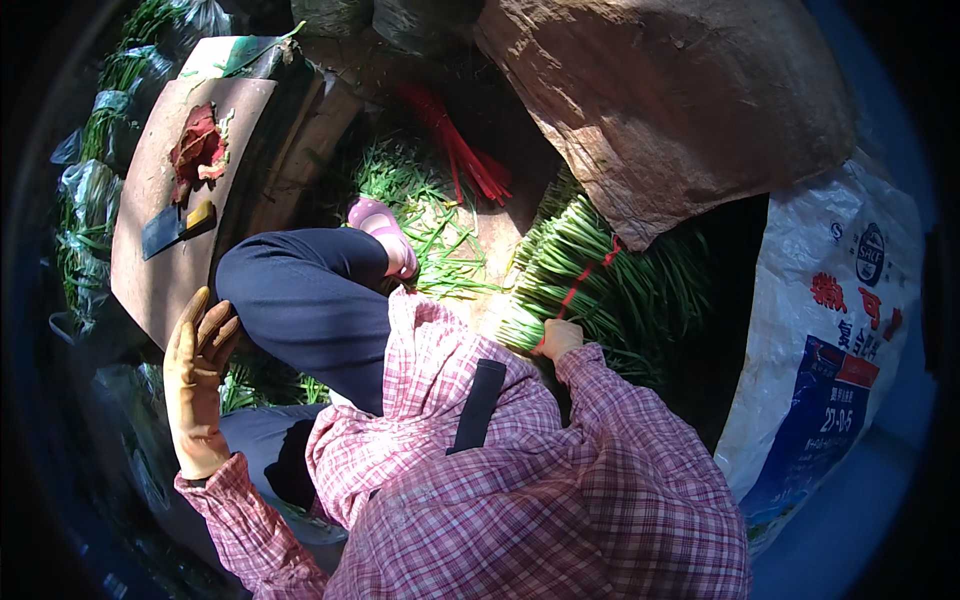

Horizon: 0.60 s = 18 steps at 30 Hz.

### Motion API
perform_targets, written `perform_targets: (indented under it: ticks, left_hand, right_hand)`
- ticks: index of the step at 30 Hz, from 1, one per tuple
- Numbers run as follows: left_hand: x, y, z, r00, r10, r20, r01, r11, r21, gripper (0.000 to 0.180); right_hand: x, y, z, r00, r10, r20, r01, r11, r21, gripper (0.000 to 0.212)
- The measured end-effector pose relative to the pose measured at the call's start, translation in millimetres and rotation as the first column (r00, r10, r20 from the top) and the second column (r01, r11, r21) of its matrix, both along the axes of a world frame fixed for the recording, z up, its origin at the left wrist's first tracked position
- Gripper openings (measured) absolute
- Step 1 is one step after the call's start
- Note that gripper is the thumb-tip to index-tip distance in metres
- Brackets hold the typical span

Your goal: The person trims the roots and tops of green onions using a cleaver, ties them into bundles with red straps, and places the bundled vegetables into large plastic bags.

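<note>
Two hands at work, both in pink plaid sleeves. Left hand (197, 385) raised in a tan rubber glove, fingers straight and close together, gripping nothing, palm turned toward the dark blue trouser knee (305, 300) just beside it. Right hand (557, 338) bare, closed on the cut ends of a bundle of long green chive stalks (590, 270), with a thin red tie string (580, 285) running up across the bundle from the fist. Beyond the right hand, above the bundle, a large brown rough sheet of cardboard or sacking (670, 110) overlapping the stalk tips. Off to the right of that hand, a white woven plastic sack with blue and red print (830, 340). Between the two hands, past the knee, a pink rubber shoe (385, 232) resting on loose green stalks, and farther out a sheaf of red tie strings (460, 150). Up and beyond the left hand, a flat brown board (160, 200) carrying a dark-bladed knife with a yellow handle (178, 225) and a crumpled red cloth (197, 150). Past the board, on the left hand's outer side, clear plastic bags of green stalks (90, 190) in shade
</note>
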<state>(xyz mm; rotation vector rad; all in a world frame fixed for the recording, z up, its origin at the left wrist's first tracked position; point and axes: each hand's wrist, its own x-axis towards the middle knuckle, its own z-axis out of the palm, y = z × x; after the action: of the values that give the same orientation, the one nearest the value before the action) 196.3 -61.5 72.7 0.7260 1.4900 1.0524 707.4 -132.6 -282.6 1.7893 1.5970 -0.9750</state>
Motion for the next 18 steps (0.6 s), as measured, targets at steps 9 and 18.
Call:
perform_targets:
  ticks: [9, 18]
  left_hand:
    - [-12, -6, -6, 0.989, 0.116, 0.093, -0.124, 0.989, 0.086, 0.061]
    - [-48, -1, -68, 0.827, 0.497, -0.262, -0.423, 0.858, 0.291, 0.032]
  right_hand:
    - [-43, 78, 30, 0.993, 0.110, 0.046, -0.103, 0.986, -0.132, 0.047]
    - [-237, 265, 190, 0.430, 0.026, -0.902, 0.468, 0.848, 0.247, 0.021]
